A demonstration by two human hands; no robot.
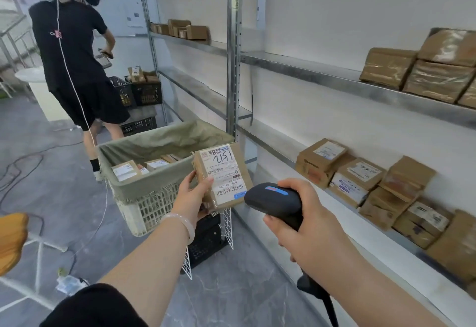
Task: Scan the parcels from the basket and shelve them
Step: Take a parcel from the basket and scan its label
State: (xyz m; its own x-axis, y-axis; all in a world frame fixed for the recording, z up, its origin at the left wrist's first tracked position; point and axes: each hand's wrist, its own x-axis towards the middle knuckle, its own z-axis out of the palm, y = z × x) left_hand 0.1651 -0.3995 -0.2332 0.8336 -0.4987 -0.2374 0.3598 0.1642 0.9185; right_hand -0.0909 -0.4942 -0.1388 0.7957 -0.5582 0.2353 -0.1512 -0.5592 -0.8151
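The right hand (309, 226) is clenched around the grip of a black scanner (274, 199), forearm reaching in from the lower right; the scanner's rounded nose points left at the barcodes low on a parcel's label. The left hand (192, 192), a pale bracelet (184, 223) on its wrist, grasps that parcel (224, 174) by its lower left corner, thumb across the front and fingers behind. The parcel is a brown box held above the hand, long axis nearly upright and leaning slightly left, white label facing the camera, just beside the scanner's nose. Behind it a white lattice basket (152, 205) lined with green cloth holds more labelled parcels (136, 169). To the right, metal shelves (273, 144) carry rows of brown boxes (360, 180). Farther back another person (74, 51) in black bends over dark crates (144, 92)
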